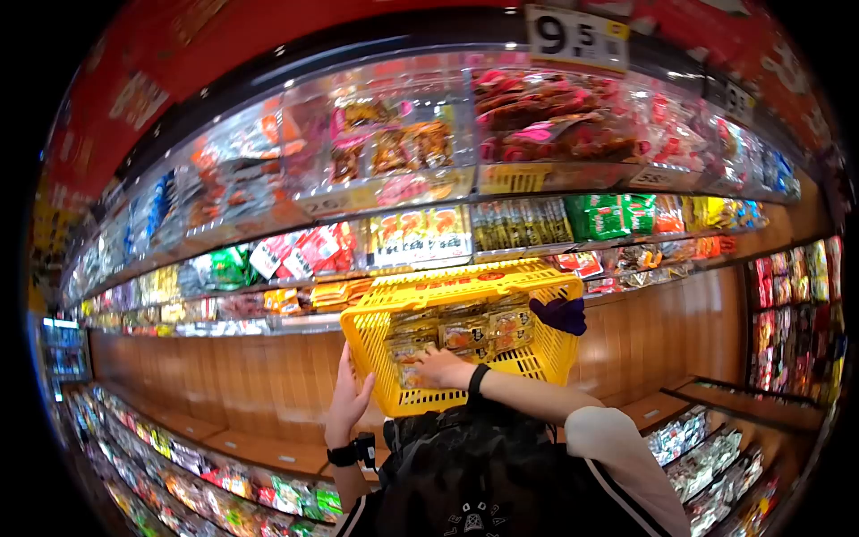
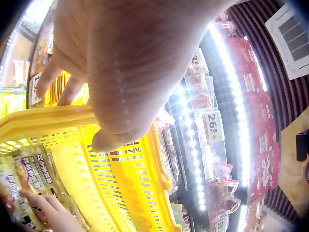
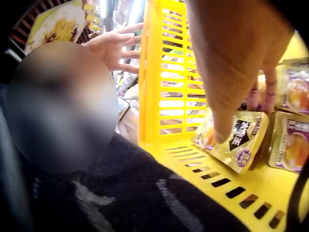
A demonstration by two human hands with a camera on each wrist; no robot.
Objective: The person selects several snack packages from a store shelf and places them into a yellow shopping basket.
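A yellow plastic basket [image 1: 371, 345] with slotted walls is in front of my body, holding several flat gold packets [image 1: 465, 335] with purple print. My right hand [image 1: 441, 369] reaches down into its near left part. In the right wrist view, the thumb lies over the front of one gold packet [image 3: 239, 140] and the fingers are at its upper edge, pinching it; that packet tilts. At the basket's left end is my left hand [image 1: 347, 403], its fingers straight and spread along the outside in the right wrist view [image 3: 116, 50]. In the left wrist view its thumb overlaps the rim.
Lit shelves of bagged snacks [image 1: 313, 251] run behind the basket, with price signs [image 1: 577, 38] above. A dark purple bunched thing [image 1: 559, 315] is at the basket's right end. Low racks of packets [image 1: 215, 474] stand at lower left, and a side shelf [image 1: 792, 313] at right.
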